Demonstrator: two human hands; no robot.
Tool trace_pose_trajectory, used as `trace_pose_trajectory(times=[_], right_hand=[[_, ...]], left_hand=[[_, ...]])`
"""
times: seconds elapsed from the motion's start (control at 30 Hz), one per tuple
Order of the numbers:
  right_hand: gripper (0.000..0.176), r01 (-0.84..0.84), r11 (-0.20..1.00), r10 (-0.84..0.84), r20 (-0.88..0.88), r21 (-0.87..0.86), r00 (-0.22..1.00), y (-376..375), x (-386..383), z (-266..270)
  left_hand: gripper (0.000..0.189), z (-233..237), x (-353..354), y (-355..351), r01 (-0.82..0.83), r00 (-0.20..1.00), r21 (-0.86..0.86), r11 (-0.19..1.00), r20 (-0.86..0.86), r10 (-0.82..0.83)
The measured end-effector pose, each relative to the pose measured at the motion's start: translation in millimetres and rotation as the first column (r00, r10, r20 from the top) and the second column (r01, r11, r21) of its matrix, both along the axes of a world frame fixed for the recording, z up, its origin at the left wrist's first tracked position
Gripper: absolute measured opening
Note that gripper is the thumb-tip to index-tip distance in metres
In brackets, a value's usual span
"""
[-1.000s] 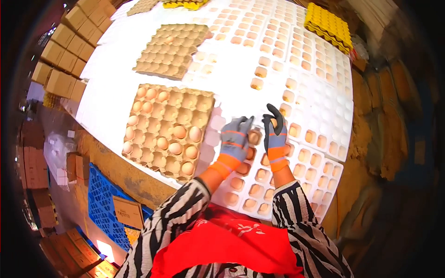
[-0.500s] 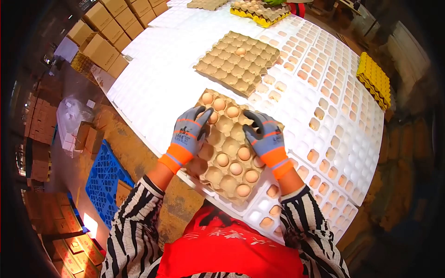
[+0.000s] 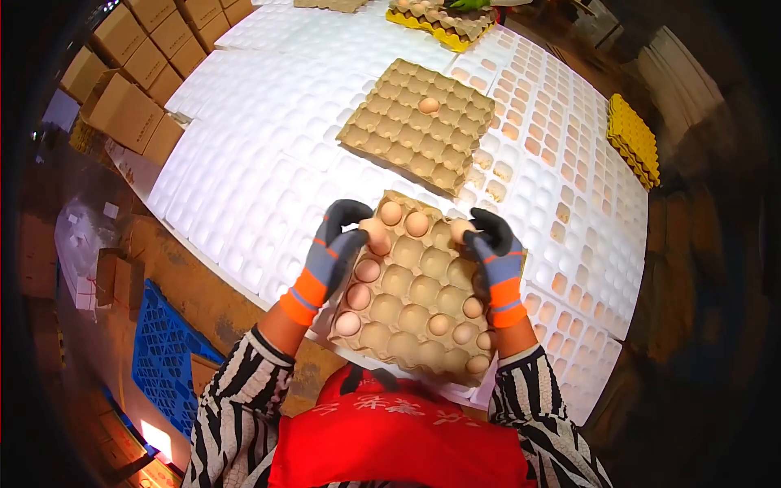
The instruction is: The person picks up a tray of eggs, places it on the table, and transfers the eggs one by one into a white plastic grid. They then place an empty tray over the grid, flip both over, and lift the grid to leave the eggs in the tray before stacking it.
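Observation:
A brown pulp egg tray point(image 3: 423, 260) lies in front of me on the white moulded trays, partly filled with eggs. My left hand point(image 3: 338, 244), in a grey, black and orange glove, curls over the tray's far left corner and pinches an egg point(image 3: 372, 229) just above another one. At the far right corner my right hand point(image 3: 493, 248), gloved alike, has thumb and fingers round an egg point(image 3: 461, 231). More eggs point(image 3: 358, 296) sit down the left side, and several smaller-looking ones point(image 3: 439, 324) at the near right. My right hand hides part of the right edge.
Beyond lies a second pulp tray point(image 3: 407, 134) with a single egg point(image 3: 429, 105). White moulded trays point(image 3: 268, 163) cover the table, those at right holding eggs. Yellow trays point(image 3: 633, 138) stand at the right edge. A co-worker's green glove point(image 3: 469, 4) shows at the top. Cartons point(image 3: 122, 106) and a blue pallet point(image 3: 167, 350) are at left.
My view has shifted, and the near tray appears turned. My hands, earlier lower over its sides, are now at its far corners with an egg in each. Eggs now show down its left side.

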State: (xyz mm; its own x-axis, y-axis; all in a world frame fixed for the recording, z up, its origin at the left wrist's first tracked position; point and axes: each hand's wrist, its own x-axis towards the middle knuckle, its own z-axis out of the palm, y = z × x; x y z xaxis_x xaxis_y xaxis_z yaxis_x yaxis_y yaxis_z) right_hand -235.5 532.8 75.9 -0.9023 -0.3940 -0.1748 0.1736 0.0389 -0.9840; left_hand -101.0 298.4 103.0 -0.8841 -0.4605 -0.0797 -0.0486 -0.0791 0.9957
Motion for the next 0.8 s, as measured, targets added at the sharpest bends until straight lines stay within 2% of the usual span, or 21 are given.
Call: trace_pose_trajectory(times=[0.07,0.1,0.13,0.17,0.2,0.23,0.27,0.3,0.33,0.4,0.43,0.47,0.5,0.53,0.6,0.63,0.67,0.73,0.77,0.8], right_hand=[[0.036,0.093,0.985,-0.125,-0.220,-0.147,0.967,-3,1,9],[0.042,0.022,0.964,-0.063,-0.149,-0.263,0.987,-5,-5,0],[0.046,-0.037,0.993,0.029,-0.069,-0.111,0.997,-15,-8,9],[0.049,-0.109,0.993,0.108,0.025,0.038,0.994,-28,-10,24],[0.052,-0.197,0.964,0.176,0.131,0.179,0.976,-40,-7,32],[0.054,-0.189,0.860,0.335,-0.246,0.474,0.909,-52,0,30],[0.056,-0.041,0.709,0.544,-0.509,0.704,0.667,-67,8,29],[0.063,0.010,0.459,0.667,-0.352,0.888,0.657,-79,16,34],[0.067,0.037,0.406,0.712,-0.342,0.913,0.614,-88,16,26],[0.063,-0.039,0.449,0.673,-0.309,0.892,0.672,-81,11,28],[0.059,-0.130,0.721,0.514,-0.400,0.680,0.759,-71,7,15],[0.056,-0.167,0.910,0.331,-0.421,0.381,0.845,-64,4,13],[0.050,-0.166,0.975,0.165,0.018,0.150,0.986,-54,-1,17],[0.047,-0.120,0.989,0.136,0.228,-0.083,0.964,-49,-2,33],[0.043,0.007,0.910,0.173,0.395,-0.415,0.902,-49,-4,41],[0.039,-0.031,0.900,0.217,0.386,-0.434,0.897,-53,-8,37],[0.037,-0.121,0.947,0.223,0.336,-0.299,0.915,-60,-10,39],[0.033,-0.267,0.964,0.259,0.236,0.004,0.937,-78,-14,46],[0.029,-0.327,0.939,0.318,0.093,0.110,0.944,-84,-20,38],[0.028,-0.203,0.911,0.383,-0.553,0.359,0.740,-92,-31,12]], left_hand=[[0.024,-10,4,-18,-0.040,0.996,0.274,0.961,-0.060,0.059],[0.025,-15,1,-25,-0.018,0.986,0.152,0.988,0.165,-0.007],[0.033,-15,-7,-18,0.028,0.975,-0.193,0.981,0.224,0.016],[0.038,-11,-12,-11,0.150,0.960,-0.490,0.859,0.281,-0.007],[0.043,-6,-15,-3,0.264,0.941,-0.724,0.638,0.340,-0.004],[0.052,-3,-20,5,0.390,0.891,-0.768,0.509,0.455,0.003],[0.050,0,-27,11,0.482,0.843,-0.778,0.402,0.537,0.029],[0.048,0,-32,16,0.508,0.824,-0.769,0.388,0.565,0.041],[0.045,0,-36,19,0.534,0.804,-0.759,0.373,0.592,0.054],[0.041,-1,-39,19,0.558,0.795,-0.749,0.359,0.606,0.029],[0.039,-1,-39,19,0.571,0.788,-0.741,0.352,0.616,0.019],[0.037,-4,-39,22,0.562,0.796,-0.765,0.315,0.604,0.046],[0.035,-9,-39,25,0.552,0.803,-0.786,0.280,0.591,0.076],[0.033,-13,-35,27,0.546,0.808,-0.802,0.244,0.581,0.103],[0.031,-14,-29,14,0.468,0.847,-0.758,0.454,0.532,0.015],[0.031,-14,-26,7,0.422,0.864,-0.719,0.553,0.503,-0.006],[0.031,-15,-23,3,0.375,0.881,-0.666,0.645,0.472,-0.025],[0.041,-12,-18,6,0.458,0.845,-0.707,0.539,0.534,-0.018],[0.043,6,-15,12,0.520,0.813,-0.719,0.461,0.582,-0.010],[0.045,16,-14,18,0.579,0.779,-0.722,0.379,0.627,0.006]])
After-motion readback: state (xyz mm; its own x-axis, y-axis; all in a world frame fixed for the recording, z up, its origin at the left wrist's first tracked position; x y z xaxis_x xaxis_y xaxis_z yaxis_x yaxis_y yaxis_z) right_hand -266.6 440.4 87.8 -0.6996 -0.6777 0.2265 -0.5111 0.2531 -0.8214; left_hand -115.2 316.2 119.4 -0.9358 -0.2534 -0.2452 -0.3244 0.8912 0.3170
